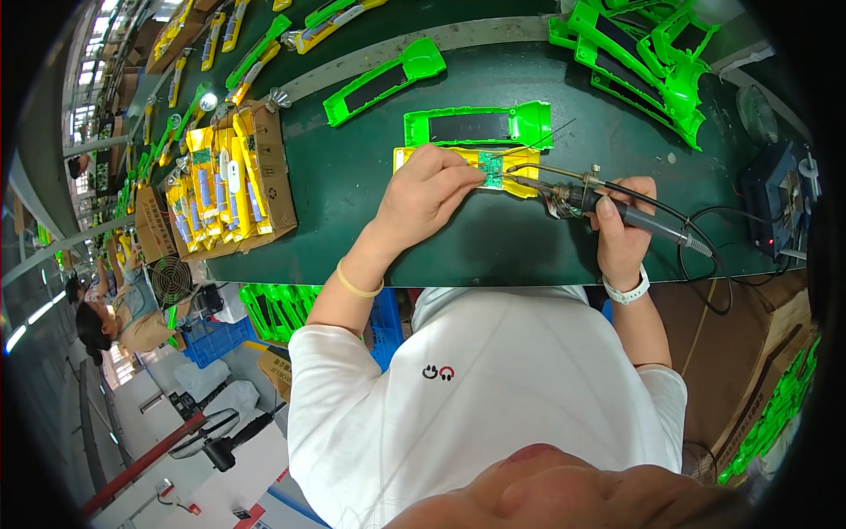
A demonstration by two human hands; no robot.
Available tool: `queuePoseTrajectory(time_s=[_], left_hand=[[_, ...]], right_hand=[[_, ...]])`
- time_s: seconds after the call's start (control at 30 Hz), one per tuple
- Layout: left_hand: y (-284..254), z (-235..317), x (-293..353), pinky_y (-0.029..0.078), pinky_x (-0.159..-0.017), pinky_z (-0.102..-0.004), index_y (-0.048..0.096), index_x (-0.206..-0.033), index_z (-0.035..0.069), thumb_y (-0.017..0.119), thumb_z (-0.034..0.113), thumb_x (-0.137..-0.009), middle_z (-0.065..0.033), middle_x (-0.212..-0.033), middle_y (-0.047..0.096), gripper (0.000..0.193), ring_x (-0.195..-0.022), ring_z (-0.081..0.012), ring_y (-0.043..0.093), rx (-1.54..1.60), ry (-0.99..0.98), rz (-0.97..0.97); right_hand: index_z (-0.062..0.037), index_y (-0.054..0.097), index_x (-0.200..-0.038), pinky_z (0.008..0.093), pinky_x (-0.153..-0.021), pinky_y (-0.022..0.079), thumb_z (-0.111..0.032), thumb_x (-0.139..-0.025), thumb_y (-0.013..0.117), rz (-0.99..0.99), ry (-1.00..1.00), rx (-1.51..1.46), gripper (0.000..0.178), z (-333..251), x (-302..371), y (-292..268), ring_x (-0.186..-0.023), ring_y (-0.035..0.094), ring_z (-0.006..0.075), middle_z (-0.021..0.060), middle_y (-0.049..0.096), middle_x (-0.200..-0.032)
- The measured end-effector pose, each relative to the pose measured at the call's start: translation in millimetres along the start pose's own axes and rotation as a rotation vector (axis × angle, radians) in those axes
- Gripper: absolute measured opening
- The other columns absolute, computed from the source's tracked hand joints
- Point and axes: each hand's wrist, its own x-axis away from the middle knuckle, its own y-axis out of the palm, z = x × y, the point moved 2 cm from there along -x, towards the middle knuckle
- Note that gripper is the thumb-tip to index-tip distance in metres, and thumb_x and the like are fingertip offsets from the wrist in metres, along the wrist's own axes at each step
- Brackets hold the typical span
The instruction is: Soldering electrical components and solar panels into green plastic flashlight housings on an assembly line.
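A yellow plastic housing [522, 188] with a small green circuit board [492, 164] lies on the dark green bench in front of me. My left hand [429, 189] reaches over its left part, thumb and fingers pinched at the board's edge; whatever they pinch is too small to make out. In my right hand [624, 231] is a grey-handled soldering iron [656, 224], its tip pointing left at the board. A thin metal tube [557, 171] is fixed along the iron. Just beyond the yellow housing sits a green housing [540, 125] with a dark panel, a thin dark wire passing over its right end.
At left stands a cardboard box [280, 181] full of yellow housings. Another green housing [423, 60] lies farther back, with a green pile [639, 66] at back right. A dark blue soldering station [768, 198] stands at right, its black cable [724, 280] looping over the bench edge.
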Motion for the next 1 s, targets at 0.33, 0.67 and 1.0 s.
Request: queuePoseTrajectory(time_s=[0.33, 0.67, 1.0], left_hand=[[-3.8, 8.0, -12.3, 0.046, -0.058, -0.0304, 0.063, -0.082, 0.005, 0.069, 0.003, -0.068, -0.0061, -0.075, 0.054, 0.017, -0.069, -0.0198, 0.054, -0.107, 0.029, -0.081], [-4.9, 14.8, -27.7, 0.046, -0.058, -0.0316, 0.060, -0.080, 0.004, 0.067, 0.004, -0.069, -0.0068, -0.077, 0.052, 0.013, -0.068, -0.0220, 0.053, -0.167, -0.018, -0.203], [-11.0, 17.4, -30.4, 0.046, -0.060, -0.0306, 0.059, -0.076, 0.005, 0.067, 0.001, -0.066, -0.0072, -0.081, 0.048, 0.013, -0.072, -0.0221, 0.051, -0.083, -0.060, -0.243]], right_hand=[[-0.0030, 0.040, -0.093, 0.0216, -0.062, 0.042, -0.009, -0.081, 0.061, 0.004, 0.000, 0.023, 0.025, -0.2, -2.0, 0.1, -0.066, 0.050, 0.0089, 0.0055, 0.052, -0.078], [-0.0063, 0.039, -0.089, 0.0196, -0.049, 0.037, -0.015, -0.082, 0.061, 0.052, -0.026, 0.043, 0.025, 0.7, -3.1, 1.3, -0.056, 0.044, 0.0083, 0.0056, 0.050, -0.075], [-0.0053, 0.039, -0.090, 0.0196, -0.054, 0.038, -0.012, -0.081, 0.061, 0.002, 0.010, 0.045, 0.025, 0.1, -1.2, 0.7, -0.060, 0.043, 0.0067, 0.0040, 0.050, -0.076]])
